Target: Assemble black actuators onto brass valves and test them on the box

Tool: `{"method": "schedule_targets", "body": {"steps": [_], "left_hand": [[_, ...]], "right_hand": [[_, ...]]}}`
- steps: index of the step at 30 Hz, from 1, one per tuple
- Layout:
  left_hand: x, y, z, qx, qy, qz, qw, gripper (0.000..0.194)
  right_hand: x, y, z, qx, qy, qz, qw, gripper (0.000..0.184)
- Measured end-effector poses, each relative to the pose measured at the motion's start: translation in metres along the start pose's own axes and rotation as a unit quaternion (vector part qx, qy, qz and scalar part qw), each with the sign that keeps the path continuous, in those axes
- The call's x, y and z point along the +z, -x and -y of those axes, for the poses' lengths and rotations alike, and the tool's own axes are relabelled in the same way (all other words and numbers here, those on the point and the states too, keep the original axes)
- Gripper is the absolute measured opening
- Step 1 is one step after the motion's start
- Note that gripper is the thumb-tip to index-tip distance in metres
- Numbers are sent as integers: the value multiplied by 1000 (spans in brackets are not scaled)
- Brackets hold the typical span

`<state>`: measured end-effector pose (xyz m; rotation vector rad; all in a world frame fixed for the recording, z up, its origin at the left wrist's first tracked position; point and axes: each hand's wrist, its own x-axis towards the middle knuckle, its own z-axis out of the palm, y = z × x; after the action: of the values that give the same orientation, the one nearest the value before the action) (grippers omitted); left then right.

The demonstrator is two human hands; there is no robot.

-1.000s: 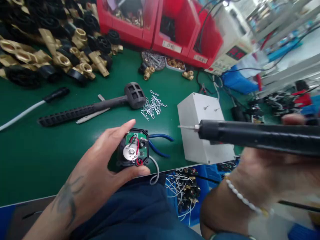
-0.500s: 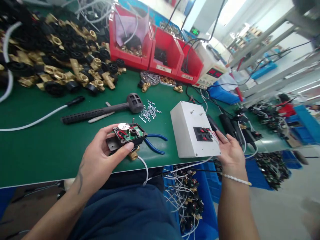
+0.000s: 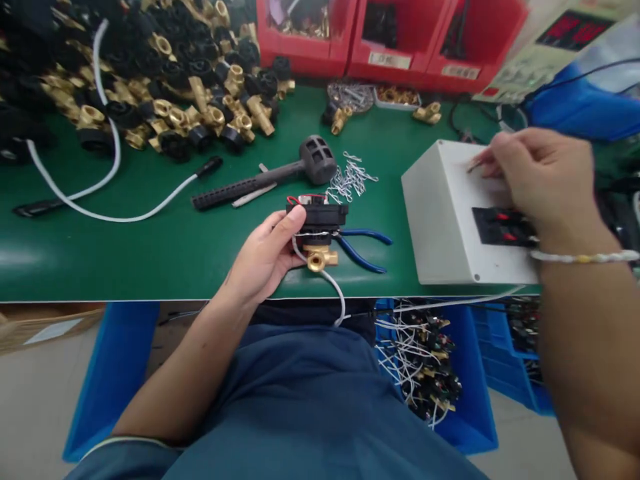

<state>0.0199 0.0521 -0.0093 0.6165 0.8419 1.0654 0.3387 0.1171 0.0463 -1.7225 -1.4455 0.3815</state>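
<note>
My left hand [image 3: 263,257] is closed around a motorized brass valve [image 3: 320,217], thumb on its black housing. The valve is upright, with its brass ports low and red wires at the top; a white cable hangs from it. At the right, my right hand [image 3: 547,173] pinches a small metal toggle switch [image 3: 474,165] on the sloping face of a light grey box [image 3: 433,213]. Below that hand, a black terminal block [image 3: 500,227] with red tabs is partly covered. Blue-handled pliers [image 3: 367,250] lie just beside the valve, their jaws hidden behind it.
A dark mallet [image 3: 270,177] and a heap of metal clips [image 3: 350,179] lie behind my left hand. Many brass valves [image 3: 200,117] are piled at the back left. Red bins [image 3: 390,43] line the back; a blue crate [image 3: 470,380] of wired parts stands below the table edge.
My right hand has risen from the box's lower right side to the toggle switch and closed on it. My left hand has tilted the valve, turning its open circuit side out of sight.
</note>
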Motion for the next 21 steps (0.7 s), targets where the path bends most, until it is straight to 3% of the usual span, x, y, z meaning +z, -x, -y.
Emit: {"method": "schedule_targets", "body": {"steps": [3,6,13,21], "left_hand": [[0,1,3,-3,-5,2,1000,43],[1,3,4,3,-12,0,1000,41],[-1,4,5,26,-32,-4,999,40],[-1,4,7,42,-34,11,998,48]], "right_hand": [[-3,1,-1,-74,46,12,996,37],[-2,1,2,-81,55,16,995,45],[0,9,7,-99,43,12,994,18],[-1,6,10,-64,80,9,995,14]]}}
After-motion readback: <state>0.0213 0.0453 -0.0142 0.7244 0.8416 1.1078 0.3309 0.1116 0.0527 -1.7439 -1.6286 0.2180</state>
